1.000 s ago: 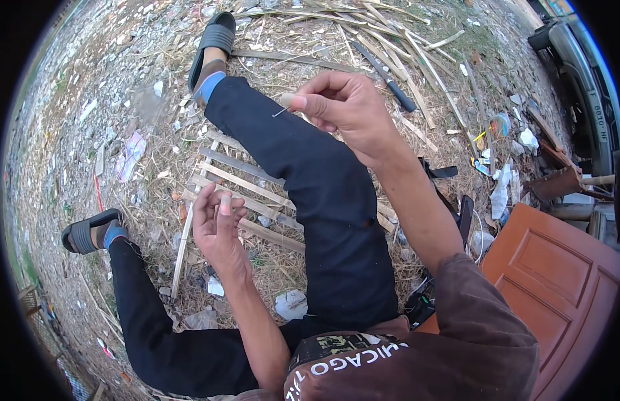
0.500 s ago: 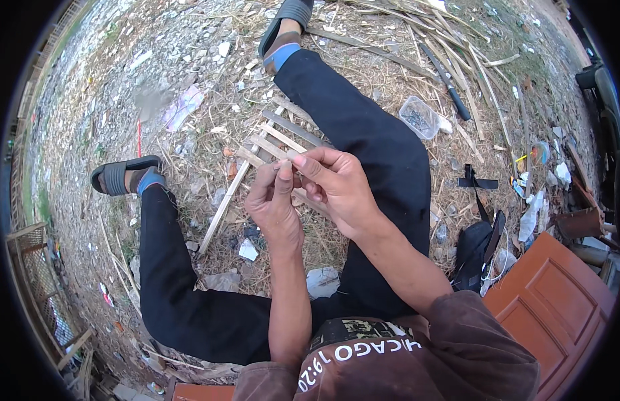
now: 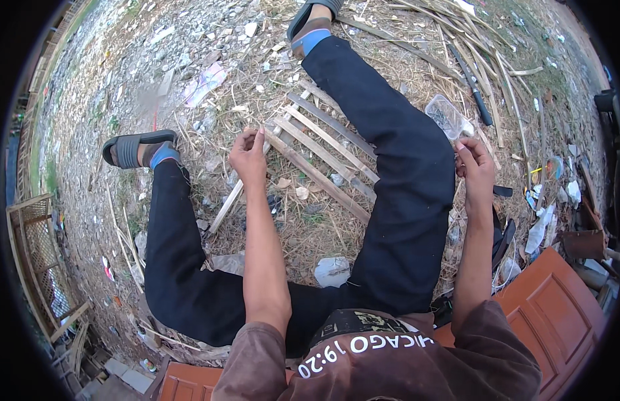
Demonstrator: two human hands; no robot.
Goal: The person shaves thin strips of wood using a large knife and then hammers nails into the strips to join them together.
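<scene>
- Several slats (image 3: 325, 158): laid across a rail (image 3: 227, 206), between the legs (image 3: 417, 174).
- Left hand (image 3: 248, 157): thumb and forefinger pinched together, just beside the left end of the near slat; any held item is too small to tell.
- Right hand (image 3: 475, 170): fingers curled, right of the right knee; cannot tell whether they grip anything.
- Tub (image 3: 447, 115): clear, just far of the right hand.
- Knife (image 3: 477, 97): far right, beyond the tub.
</scene>
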